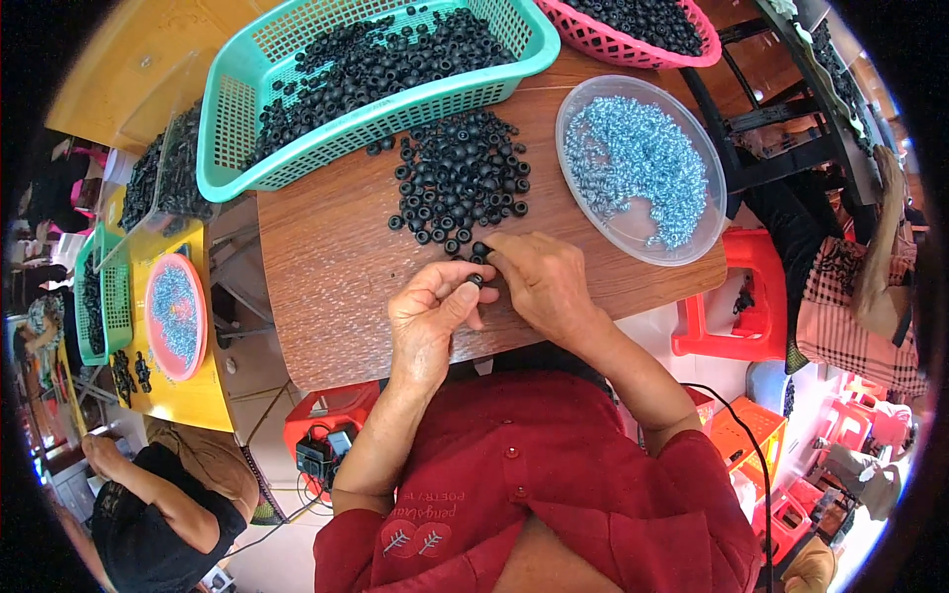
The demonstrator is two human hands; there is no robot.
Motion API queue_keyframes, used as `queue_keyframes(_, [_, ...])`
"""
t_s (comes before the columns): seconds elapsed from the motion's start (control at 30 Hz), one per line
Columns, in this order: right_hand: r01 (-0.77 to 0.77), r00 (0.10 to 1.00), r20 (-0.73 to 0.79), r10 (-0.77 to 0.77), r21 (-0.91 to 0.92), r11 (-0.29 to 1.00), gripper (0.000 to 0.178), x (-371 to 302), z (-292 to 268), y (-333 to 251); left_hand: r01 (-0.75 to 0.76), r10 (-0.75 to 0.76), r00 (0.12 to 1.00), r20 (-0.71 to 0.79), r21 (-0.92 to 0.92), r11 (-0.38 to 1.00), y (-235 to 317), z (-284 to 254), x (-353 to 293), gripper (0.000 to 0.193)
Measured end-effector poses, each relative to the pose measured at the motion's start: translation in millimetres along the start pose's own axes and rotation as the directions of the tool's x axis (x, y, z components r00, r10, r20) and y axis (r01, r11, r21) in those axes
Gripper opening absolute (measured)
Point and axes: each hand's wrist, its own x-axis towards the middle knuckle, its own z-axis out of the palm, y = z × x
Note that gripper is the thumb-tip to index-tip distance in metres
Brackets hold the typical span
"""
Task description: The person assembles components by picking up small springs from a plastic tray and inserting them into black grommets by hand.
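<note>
Between the thumb and fingers of my left hand is a small round black ring-shaped piece, its open end showing. Close beside it, my right hand is curled, palm down, with its fingertips at the near edge of a pile of similar black pieces. One loose black piece lies against those fingertips. The right thumb is hidden, so what that hand pinches cannot be made out. Both hands are over the near part of the brown wooden table.
A green basket of black pieces stands behind the pile. To the right is a clear round tray of small light-blue pieces. A pink basket sits at the back. Co-workers sit left and right; a yellow table is at left.
</note>
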Motion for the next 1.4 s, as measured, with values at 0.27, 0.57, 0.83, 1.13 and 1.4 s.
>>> queue_keyframes(0.27, [0.02,0.961,-0.276,-0.005,0.052,0.998,0.009,1,2,11,0.001,0.0,1.0,-0.006,0.06,0.998,5,-8,-10,0.015])
queue_keyframes(0.57, [0.017,0.965,-0.259,-0.03,-0.054,0.998,0.013,9,4,17,-0.031,0.031,0.999,-0.014,0.01,0.999,6,-18,-17,0.015])
queue_keyframes(0.83, [0.011,0.984,-0.172,-0.037,-0.15,0.989,0.016,17,8,21,-0.035,0.036,0.999,-0.033,0.041,0.999,6,-14,-16,0.015])
queue_keyframes(1.13, [0.085,0.973,-0.214,-0.081,0.01,0.996,0.011,6,-6,12,-0.019,0.019,0.999,-0.036,-0.017,1.0,7,-15,-16,0.016])
queue_keyframes(1.4, [0.012,0.994,-0.103,0.035,0.424,0.905,0.018,-7,-20,-17,-0.117,0.103,0.984,-0.144,-0.097,0.988,11,4,-13,0.019])
